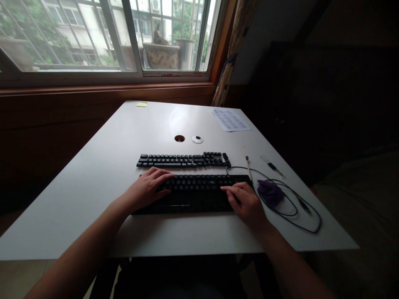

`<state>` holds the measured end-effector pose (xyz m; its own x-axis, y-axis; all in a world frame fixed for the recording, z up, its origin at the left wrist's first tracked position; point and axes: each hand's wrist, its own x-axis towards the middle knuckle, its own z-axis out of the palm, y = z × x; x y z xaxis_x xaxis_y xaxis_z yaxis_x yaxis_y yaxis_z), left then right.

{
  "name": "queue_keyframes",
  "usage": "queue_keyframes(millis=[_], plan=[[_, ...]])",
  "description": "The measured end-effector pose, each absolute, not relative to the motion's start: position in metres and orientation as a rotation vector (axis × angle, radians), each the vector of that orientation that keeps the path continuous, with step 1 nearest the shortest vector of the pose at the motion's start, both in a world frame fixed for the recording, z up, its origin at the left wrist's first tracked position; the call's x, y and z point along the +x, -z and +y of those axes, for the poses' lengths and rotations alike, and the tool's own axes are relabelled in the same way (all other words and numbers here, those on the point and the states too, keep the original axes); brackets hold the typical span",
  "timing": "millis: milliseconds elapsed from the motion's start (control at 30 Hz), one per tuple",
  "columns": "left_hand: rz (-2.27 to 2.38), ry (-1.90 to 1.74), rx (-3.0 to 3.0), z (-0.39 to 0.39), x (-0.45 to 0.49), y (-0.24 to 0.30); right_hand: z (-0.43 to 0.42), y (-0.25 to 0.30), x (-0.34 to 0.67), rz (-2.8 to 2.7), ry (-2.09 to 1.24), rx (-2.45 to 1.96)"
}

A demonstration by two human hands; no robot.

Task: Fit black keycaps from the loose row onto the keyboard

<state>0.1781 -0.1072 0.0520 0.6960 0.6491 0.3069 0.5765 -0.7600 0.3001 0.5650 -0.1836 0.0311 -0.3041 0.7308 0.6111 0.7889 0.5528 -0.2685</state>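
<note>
A black keyboard (199,202) lies near the desk's front edge. Keycaps show along its far rows, while the part nearer me is too dark to make out. My left hand (153,185) rests over its left end, fingers stretched out and thumb apart. On the right side, my right hand (246,200) reaches in with the index finger extended, its tip touching the keys. The thumb is held below that finger; I see nothing between them. Just behind the keyboard, loose black keycaps (174,160) lie in rows.
Right of the keyboard are a purple cloth (270,193), a looped black cable (318,224), a thin brush (248,168) and a wire tool (272,166). Farther back are a cable hole (179,138), its round cover (197,140), a printed sheet (232,120) and a yellow note (141,104).
</note>
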Motion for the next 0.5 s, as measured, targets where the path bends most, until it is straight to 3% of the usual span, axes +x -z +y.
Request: queue_keyframes(millis=[500], plan=[[0.987, -0.594, 2.718, -0.1074, 0.1779, -0.0512, -0.1856, -0.032, 0.5654, -2.022, 0.156, -1.167]])
